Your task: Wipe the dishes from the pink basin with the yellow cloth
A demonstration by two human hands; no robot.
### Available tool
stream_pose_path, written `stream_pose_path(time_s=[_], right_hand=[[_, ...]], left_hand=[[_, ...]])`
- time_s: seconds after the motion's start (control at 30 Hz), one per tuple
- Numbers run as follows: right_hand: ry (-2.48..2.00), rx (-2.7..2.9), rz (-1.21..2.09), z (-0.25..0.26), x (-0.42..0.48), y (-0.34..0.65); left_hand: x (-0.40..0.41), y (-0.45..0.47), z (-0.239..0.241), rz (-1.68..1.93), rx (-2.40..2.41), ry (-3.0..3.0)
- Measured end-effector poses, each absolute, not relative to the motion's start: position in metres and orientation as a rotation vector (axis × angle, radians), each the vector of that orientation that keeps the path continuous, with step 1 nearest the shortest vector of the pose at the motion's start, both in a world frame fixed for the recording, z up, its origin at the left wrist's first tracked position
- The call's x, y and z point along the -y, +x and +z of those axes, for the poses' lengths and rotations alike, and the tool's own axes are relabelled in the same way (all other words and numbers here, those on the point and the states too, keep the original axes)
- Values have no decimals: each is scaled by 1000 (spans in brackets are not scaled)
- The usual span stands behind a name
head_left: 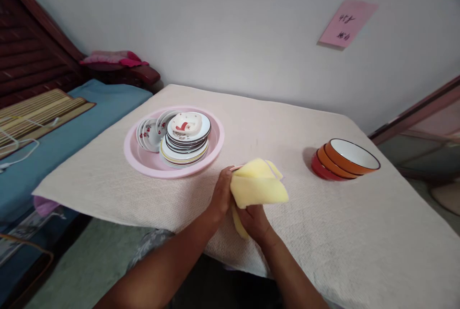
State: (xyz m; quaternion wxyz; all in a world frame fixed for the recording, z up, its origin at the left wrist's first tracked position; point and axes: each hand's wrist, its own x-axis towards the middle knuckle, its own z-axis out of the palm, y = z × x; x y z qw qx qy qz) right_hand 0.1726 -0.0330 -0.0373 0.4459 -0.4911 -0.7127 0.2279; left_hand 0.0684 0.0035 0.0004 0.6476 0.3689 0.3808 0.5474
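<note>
Counter (359, 246) with one yellow cloth (258, 187) between two hands: left hand (223, 190) at its left edge, right hand (255, 223) beneath.
Left of the cloth stands one pink basin (145, 169), holding one stack of plates (184, 156), too overlapped to count; to the right, three nested bowls (354, 154), two orange, one red. The left hand is curled on the cloth; folds hide the right fingers, so their grip cannot be told. Several flowered dishes (151, 135) lean on edge by the plates; one small dish (187, 123) tops them.
</note>
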Motion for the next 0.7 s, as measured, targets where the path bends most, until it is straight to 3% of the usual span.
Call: stream_pose_path(time_s=[0.2, 0.5, 0.7], right_hand=[[-1218, 1917, 435, -42, 28, 170], [-1482, 1531, 445, -32, 24, 166], [-1632, 1196, 606, -21, 22, 172]], left_hand=[[-3, 65, 2, 1189, -824, 788], [0, 66, 2, 1206, -954, 1286], [-1, 67, -2, 1220, -1069, 1314]])
